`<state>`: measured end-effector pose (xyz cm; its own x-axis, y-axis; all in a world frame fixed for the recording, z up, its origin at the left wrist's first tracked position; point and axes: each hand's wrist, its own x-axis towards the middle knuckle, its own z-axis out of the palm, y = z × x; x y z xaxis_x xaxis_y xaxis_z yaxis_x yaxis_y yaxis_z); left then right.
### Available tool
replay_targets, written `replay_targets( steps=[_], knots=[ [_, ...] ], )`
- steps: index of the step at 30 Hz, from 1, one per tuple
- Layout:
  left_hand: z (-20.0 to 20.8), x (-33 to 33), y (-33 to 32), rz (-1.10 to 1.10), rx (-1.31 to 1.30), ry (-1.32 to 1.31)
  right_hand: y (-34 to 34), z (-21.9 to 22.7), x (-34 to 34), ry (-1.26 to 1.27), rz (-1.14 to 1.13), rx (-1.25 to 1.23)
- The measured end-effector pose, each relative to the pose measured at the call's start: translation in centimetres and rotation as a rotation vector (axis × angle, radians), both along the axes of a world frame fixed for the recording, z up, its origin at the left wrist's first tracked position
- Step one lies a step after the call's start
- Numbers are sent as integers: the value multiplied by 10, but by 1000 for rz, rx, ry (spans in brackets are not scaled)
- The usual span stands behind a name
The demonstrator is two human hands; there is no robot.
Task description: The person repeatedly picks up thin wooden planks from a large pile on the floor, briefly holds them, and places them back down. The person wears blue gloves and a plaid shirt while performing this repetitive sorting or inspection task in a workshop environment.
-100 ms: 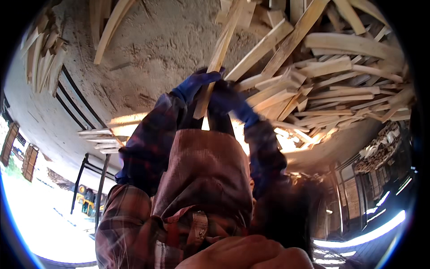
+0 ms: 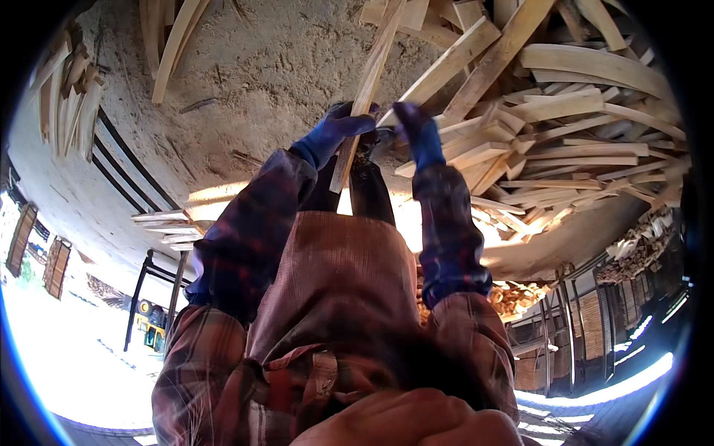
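Note:
My left hand (image 2: 333,135), in a blue glove, is closed round a long pale wooden strip (image 2: 375,63). The strip slants away from me, its near end below the hand, over my dark trouser legs. My right hand (image 2: 419,134), gloved in blue too, is at the near end of another wooden strip (image 2: 454,59) on the right. Its fingers overlap that strip's edge, but blur hides whether they grip it.
A large heap of cut wooden pieces (image 2: 573,156) fills the right side. Smaller stacks of strips (image 2: 71,104) stand at the far left. Dusty ground (image 2: 253,74) lies ahead. A dark metal frame (image 2: 152,267) stands at the left.
My right hand has moved right, away from my left hand, to the other strip. My left hand still grips its strip. The whole view has shifted slightly.

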<state>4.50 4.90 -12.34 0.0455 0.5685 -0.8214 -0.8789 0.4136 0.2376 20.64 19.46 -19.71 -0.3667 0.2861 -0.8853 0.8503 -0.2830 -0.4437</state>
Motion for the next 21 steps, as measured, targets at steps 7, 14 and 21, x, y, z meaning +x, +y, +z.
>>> replay_targets(
  steps=[7, 14, 21],
  knots=[
    [-60, -8, -21, -160, 49, 249, 28, -127, 26, -651, -222, 590],
    [-44, -10, -22, -191, -37, 176, -18, 17, -63, 293, -450, -102],
    [-15, -10, -43, -152, -92, 39, 46, -17, -52, 490, -811, -24]
  ],
)
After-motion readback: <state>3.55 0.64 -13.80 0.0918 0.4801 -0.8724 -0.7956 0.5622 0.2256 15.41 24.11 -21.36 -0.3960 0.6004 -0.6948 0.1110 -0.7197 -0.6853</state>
